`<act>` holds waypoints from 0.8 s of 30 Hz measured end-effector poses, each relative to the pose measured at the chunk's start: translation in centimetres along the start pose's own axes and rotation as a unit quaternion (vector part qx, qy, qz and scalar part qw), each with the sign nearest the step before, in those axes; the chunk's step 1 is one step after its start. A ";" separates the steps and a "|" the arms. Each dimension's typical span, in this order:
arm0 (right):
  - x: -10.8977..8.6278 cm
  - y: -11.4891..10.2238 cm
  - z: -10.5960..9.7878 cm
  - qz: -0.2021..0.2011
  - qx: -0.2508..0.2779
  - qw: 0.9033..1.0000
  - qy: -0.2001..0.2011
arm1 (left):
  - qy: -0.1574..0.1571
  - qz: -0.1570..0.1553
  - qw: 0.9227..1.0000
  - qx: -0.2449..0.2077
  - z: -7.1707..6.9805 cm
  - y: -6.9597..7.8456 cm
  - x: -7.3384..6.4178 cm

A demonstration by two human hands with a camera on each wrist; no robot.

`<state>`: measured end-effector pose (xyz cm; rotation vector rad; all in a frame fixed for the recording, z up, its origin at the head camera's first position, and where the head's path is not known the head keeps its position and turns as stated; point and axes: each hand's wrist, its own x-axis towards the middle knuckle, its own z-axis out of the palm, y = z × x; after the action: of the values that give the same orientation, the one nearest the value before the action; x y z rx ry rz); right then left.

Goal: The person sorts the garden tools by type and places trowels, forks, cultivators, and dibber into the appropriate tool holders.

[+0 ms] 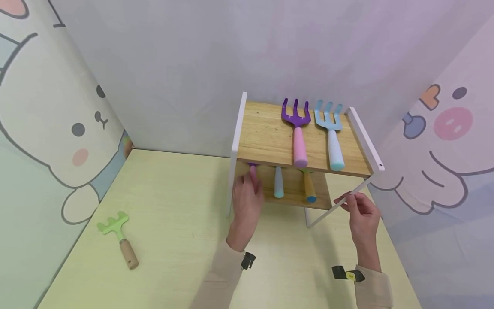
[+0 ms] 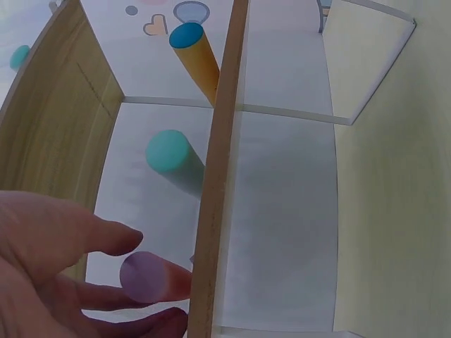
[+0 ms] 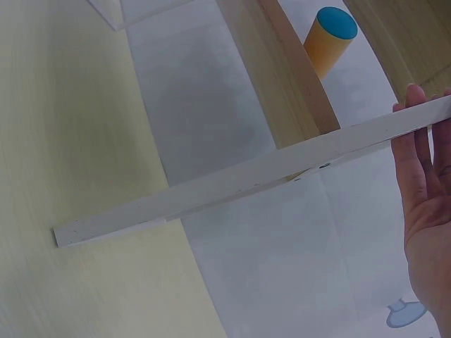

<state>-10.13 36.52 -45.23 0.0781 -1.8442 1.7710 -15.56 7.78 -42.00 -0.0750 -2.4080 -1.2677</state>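
My left hand is at the lower shelf of a small rack, round the pink handle of a purple hand fork. In the left wrist view its thumb lies close above the handle's end and its fingers pass behind. Most of that fork's head is hidden by the upper shelf. Beside it lie a pale blue handle and a yellow handle with a blue end. My right hand holds the rack's slanting white leg between thumb and fingers.
On the upper shelf lie a purple fork with pink handle and a light blue fork. A green rake with wooden handle lies on the table at left. Printed cloth walls stand close behind and at both sides.
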 end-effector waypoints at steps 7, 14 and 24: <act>0.0 -0.2 0.2 0.008 -0.008 1.000 0.007 | 0.035 0.072 0.997 0.010 -0.5 0.3 -1.1; 0.0 0.1 0.1 -0.001 0.016 1.000 -0.002 | 0.021 0.078 0.997 0.011 -1.6 0.9 -1.9; 0.0 0.4 -0.1 -0.013 0.029 0.999 -0.007 | 0.005 0.089 0.996 -0.003 -3.1 1.1 -3.4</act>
<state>-10.27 36.63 -45.58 0.1353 -1.7944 1.8101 -11.17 6.43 -40.86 -0.2770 -2.3305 -1.1901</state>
